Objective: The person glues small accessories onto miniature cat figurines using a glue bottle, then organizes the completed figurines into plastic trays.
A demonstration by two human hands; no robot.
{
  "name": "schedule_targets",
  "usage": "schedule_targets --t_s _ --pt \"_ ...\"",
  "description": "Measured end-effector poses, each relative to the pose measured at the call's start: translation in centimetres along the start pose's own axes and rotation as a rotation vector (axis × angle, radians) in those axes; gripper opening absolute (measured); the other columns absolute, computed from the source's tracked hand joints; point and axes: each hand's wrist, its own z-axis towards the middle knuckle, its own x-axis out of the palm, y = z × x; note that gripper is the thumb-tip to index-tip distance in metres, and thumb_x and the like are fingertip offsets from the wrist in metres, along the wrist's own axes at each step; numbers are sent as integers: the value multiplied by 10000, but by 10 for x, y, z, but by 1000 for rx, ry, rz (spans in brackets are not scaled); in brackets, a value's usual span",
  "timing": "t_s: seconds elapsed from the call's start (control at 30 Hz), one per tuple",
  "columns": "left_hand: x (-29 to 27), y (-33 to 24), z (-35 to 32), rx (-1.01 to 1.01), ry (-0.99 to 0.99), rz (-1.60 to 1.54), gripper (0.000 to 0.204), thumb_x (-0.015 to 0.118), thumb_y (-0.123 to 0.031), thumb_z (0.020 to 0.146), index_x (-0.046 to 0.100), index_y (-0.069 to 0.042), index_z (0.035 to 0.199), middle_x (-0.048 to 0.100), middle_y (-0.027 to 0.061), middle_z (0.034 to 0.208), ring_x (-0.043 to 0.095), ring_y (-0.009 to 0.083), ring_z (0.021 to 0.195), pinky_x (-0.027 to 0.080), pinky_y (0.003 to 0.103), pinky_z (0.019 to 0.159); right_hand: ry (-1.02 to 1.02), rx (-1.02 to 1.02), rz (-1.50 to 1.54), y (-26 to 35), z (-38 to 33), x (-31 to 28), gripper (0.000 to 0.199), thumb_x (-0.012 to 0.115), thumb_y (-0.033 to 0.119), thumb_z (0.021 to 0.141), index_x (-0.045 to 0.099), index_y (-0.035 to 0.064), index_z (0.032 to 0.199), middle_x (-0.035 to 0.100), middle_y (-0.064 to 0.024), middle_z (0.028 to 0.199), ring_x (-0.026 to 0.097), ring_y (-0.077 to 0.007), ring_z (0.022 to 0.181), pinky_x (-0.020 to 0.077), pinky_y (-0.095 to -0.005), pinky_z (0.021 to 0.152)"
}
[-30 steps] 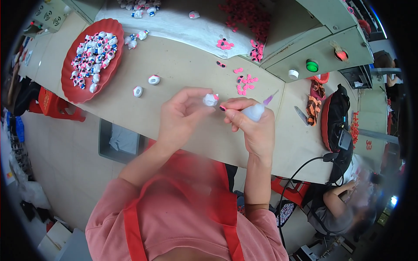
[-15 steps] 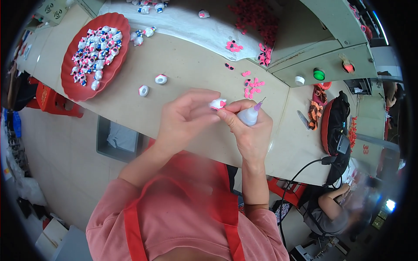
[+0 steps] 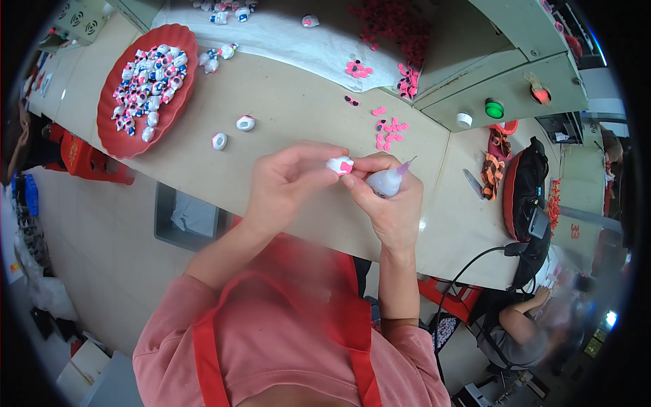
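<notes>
My left hand [image 3: 285, 184] pinches a small white figurine with a pink bow [image 3: 340, 165] above the front edge of the beige table [image 3: 298, 102]. My right hand [image 3: 390, 203] touches the same figurine with thumb and forefinger while it grips a small white glue bottle with a thin purple nozzle [image 3: 388, 180]. The nozzle points up and to the right, away from the figurine. Several loose pink bows [image 3: 388, 129] lie on the table just beyond my hands.
A red oval tray [image 3: 116, 123] full of white figurines sits at the far left. Two single figurines [image 3: 232, 131] lie near it. A white cloth [image 3: 305, 41], a grey control box with a green button [image 3: 494, 108], and a seated person [image 3: 525, 325] at lower right.
My hands have drawn closer together on the figurine, and the pink bow now sits on it. The glue bottle's nozzle has tilted a little further to the right.
</notes>
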Motion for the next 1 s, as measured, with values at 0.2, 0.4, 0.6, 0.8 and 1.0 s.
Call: schedule_targets --t_s 0.2,0.4,0.6,0.8,1.0 --pt "5 -1 3 -133 -22 -24 250 592 70 782 572 63 1031 619 154 997 611 180 895 506 299 799 -4 43 35 -8 2 -5 162 701 27 715 635 4 861 651 -33 773 580 -57 702 467 -201 630" --pt "-10 1 2 -159 -63 -7 231 613 61 770 591 72 1000 623 161 981 618 175 870 508 291 788 19 44 -5 -9 7 6 131 704 56 722 650 10 833 630 -8 707 544 -40 658 445 -195 592" --pt "-41 -4 4 -95 -111 240 173 631 40 762 646 27 934 638 105 932 624 167 817 502 270 730 83 163 -65 -20 17 26 113 687 106 751 668 7 804 559 41 640 457 -20 587 373 -184 521" --pt "-89 -23 56 638 -250 1489 130 604 -39 715 671 -59 825 621 97 842 598 271 778 502 338 653 -70 127 -86 -20 23 16 160 690 115 749 646 -8 842 553 31 659 471 -37 600 392 -196 552" --pt "-134 -31 136 198 -330 2183 200 627 -81 729 624 -16 919 602 127 815 608 281 744 500 366 627 -23 87 -50 -16 6 14 189 697 113 740 637 14 890 560 23 720 477 -40 641 401 -204 577"
